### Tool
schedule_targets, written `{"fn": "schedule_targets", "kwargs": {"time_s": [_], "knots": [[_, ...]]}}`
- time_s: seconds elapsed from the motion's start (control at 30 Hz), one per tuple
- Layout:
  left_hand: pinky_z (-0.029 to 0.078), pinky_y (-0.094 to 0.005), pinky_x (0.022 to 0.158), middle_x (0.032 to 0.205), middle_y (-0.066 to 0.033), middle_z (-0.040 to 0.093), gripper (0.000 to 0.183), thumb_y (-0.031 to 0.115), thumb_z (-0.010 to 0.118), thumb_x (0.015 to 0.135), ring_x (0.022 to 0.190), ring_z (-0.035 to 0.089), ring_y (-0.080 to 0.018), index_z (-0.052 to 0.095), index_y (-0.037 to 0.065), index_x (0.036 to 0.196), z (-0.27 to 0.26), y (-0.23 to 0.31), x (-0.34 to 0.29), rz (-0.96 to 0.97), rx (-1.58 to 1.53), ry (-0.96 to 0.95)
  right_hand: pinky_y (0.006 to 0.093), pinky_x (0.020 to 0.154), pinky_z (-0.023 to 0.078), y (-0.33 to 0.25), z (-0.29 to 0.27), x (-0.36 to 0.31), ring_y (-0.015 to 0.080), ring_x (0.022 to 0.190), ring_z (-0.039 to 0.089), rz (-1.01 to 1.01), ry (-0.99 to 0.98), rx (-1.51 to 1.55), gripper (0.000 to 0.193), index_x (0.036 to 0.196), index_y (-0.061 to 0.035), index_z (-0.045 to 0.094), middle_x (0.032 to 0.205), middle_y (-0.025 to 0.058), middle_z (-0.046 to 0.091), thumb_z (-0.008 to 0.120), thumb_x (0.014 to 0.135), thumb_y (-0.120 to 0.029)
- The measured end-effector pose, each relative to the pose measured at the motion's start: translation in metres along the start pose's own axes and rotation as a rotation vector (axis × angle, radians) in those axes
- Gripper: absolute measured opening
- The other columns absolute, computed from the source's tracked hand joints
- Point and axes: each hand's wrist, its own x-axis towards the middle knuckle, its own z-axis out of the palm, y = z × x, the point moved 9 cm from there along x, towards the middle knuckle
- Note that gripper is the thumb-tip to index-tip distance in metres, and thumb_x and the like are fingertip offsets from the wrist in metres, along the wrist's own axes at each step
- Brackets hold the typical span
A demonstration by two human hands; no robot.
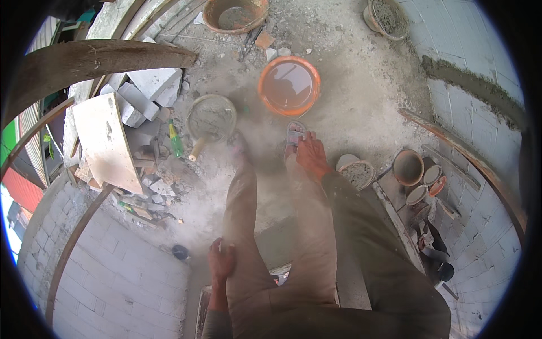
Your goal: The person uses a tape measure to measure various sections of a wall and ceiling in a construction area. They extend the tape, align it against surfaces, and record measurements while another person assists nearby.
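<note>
My right hand [310, 153] reaches down to my right foot, its fingers bent together at the edge of the sandal [295, 127]; the fingertips are partly hard to make out. My left hand [222, 261] rests against my left thigh, fingers slightly apart, and I see no object in it. Just beyond my feet stands an orange basin [263, 94] of cloudy water. Left of it, by my left foot, is a round pan [232, 107] with grey mortar. A tool with a light wooden handle [199, 149] leans at its near rim.
At left lie broken white blocks [138, 101], a board [104, 141] and a green bottle [175, 141]. Mortar buckets stand at the far right [389, 20] and beside my right leg [357, 170]. More pots [408, 167] line the right wall. A curved-looking beam [101, 56] crosses the upper left.
</note>
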Motion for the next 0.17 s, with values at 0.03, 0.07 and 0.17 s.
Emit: {"fn": "schedule_targets", "kwargs": {"time_s": [0.03,0.07,0.17], "knots": [[0.051,-0.0504,0.106,0.132,-0.0301,0.067,0.058,0.03,0.072,0.095,0.123,0.066,-0.0414,0.06,-0.002,0.141,0.009,0.002,0.01,-0.08,-0.099,-0.057,0.0509,0.109,0.047,0.006,-0.001,0.034,0.0347,0.139,0.051,-0.028,0.037,-0.056,0.043,0.132,-0.0013,0.066,0.148,0.02,0.054,0.068,0.091,-0.014],[0.05,-0.0517,0.107,0.138,-0.033,0.063,0.066,0.034,0.074,0.092,0.129,0.063,-0.0437,0.058,-0.001,0.145,0.004,0.017,0.006,-0.176,-0.197,-0.108,0.0508,0.113,0.044,0.004,0.002,0.063,0.0337,0.141,0.051,-0.068,0.066,-0.109,0.046,0.137,-0.0007,0.062,0.15,0.0191,0.053,0.067,0.093,-0.011],[0.048,-0.0511,0.112,0.152,-0.0319,0.056,0.077,0.037,0.073,0.092,0.14,0.055,-0.049,0.05,0.004,0.157,0.01,0.004,0.009,-0.355,-0.183,-0.17,0.0472,0.125,0.033,0.003,0.048,0.109,0.0333,0.15,0.044,-0.126,0.067,-0.246,0.053,0.148,-0.0016,0.052,0.159,0.0174,0.047,0.063,0.097,-0.008]]}}
